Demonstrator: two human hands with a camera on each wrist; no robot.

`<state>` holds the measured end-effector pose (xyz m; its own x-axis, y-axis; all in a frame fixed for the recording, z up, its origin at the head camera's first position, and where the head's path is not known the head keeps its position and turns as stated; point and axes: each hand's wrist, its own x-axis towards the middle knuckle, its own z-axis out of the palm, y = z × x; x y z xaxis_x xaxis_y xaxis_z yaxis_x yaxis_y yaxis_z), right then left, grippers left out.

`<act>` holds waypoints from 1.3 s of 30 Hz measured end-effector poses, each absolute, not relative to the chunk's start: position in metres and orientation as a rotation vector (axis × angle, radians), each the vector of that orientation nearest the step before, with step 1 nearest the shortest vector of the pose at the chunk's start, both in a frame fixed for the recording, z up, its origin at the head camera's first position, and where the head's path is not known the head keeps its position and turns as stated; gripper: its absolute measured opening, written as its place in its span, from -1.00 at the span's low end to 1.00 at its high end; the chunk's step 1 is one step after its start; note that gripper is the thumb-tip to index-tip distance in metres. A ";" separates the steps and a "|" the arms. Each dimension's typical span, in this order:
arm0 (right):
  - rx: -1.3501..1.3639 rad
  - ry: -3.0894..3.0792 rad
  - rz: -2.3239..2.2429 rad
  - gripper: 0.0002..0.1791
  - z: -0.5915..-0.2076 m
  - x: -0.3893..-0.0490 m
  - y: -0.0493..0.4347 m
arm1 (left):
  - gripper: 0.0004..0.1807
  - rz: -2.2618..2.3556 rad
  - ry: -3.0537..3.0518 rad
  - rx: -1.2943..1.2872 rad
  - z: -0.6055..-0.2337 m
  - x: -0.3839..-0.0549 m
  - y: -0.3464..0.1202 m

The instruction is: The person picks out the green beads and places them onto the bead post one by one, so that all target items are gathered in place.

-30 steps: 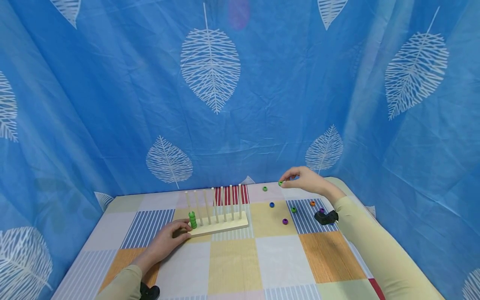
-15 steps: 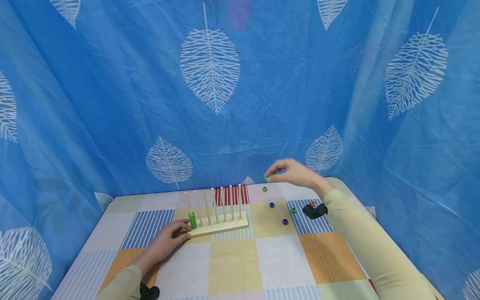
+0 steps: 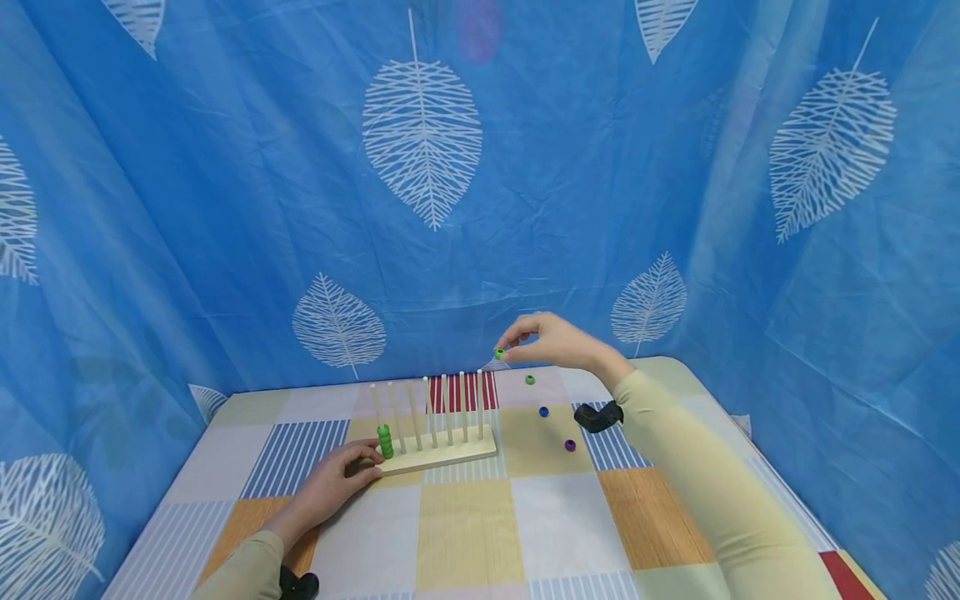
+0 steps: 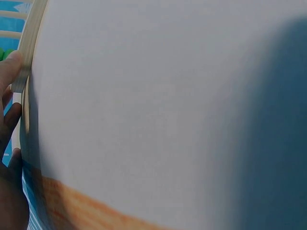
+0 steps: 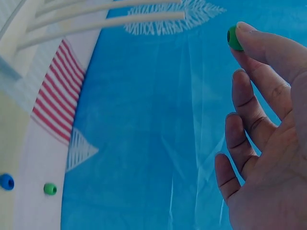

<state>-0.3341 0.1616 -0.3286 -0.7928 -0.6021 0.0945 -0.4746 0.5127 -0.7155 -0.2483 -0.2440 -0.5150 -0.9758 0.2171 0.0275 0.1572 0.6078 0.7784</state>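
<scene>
A pale wooden peg rack with several upright pegs stands on the table. Several green beads are stacked on its leftmost peg. My left hand grips the rack's left end, thumb at the front edge; in the left wrist view the thumb lies against the wooden base. Raised above the table's back edge, my right hand pinches a green bead between thumb and fingertips, just right of the rightmost peg's top. The bead's hole shows in the right wrist view, where the other fingers are spread loosely.
Right of the rack lie a loose green bead, a blue bead and a purple bead. The right forearm covers part of the table beyond them. A patchwork cloth covers the table, and a blue leaf-print curtain hangs behind it.
My right hand has carried the green bead leftward, past the loose green bead toward the rack. The right forearm now hides the beads on the striped patch. My left hand has stayed put.
</scene>
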 end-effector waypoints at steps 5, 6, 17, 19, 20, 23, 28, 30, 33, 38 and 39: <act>-0.973 2.589 -1.117 -0.83 -0.325 -0.334 0.145 | -0.89 1.318 2.762 0.318 -0.516 -0.248 -0.244; -0.983 2.591 -1.111 -0.83 -0.324 -0.335 0.142 | -0.90 1.319 2.764 0.318 -0.516 -0.248 -0.244; -1.060 2.528 -1.124 -0.80 -0.321 -0.336 0.108 | -0.90 1.329 2.765 0.326 -0.516 -0.248 -0.244; -1.071 2.516 -1.130 -0.80 -0.321 -0.337 0.102 | -0.90 1.325 2.767 0.326 -0.516 -0.248 -0.244; -1.078 2.508 -1.134 -0.80 -0.321 -0.337 0.100 | -0.90 1.323 2.768 0.325 -0.516 -0.248 -0.244; -1.099 2.488 -1.141 -0.79 -0.321 -0.338 0.092 | -0.91 1.315 2.775 0.324 -0.517 -0.248 -0.244; -1.146 2.447 -1.154 -0.79 -0.321 -0.339 0.079 | -0.91 1.312 2.782 0.320 -0.516 -0.248 -0.243; -1.154 2.435 -1.154 -0.79 -0.320 -0.339 0.075 | -0.91 1.312 2.783 0.318 -0.516 -0.248 -0.243; -1.160 2.422 -1.155 -0.78 -0.321 -0.340 0.069 | -0.90 1.314 2.781 0.314 -0.516 -0.248 -0.244; -1.176 2.392 -1.166 -0.77 -0.324 -0.343 0.058 | -0.90 1.319 2.780 0.306 -0.516 -0.248 -0.243; -1.179 2.388 -1.165 -0.77 -0.324 -0.344 0.056 | -0.90 1.323 2.776 0.301 -0.516 -0.247 -0.243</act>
<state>-0.3437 0.0556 -0.3244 -0.6479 -0.7506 0.1299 -0.5642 0.3583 -0.7438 -0.2473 -0.2431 -0.5158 -0.9798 0.1967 0.0372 0.1528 0.6146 0.7739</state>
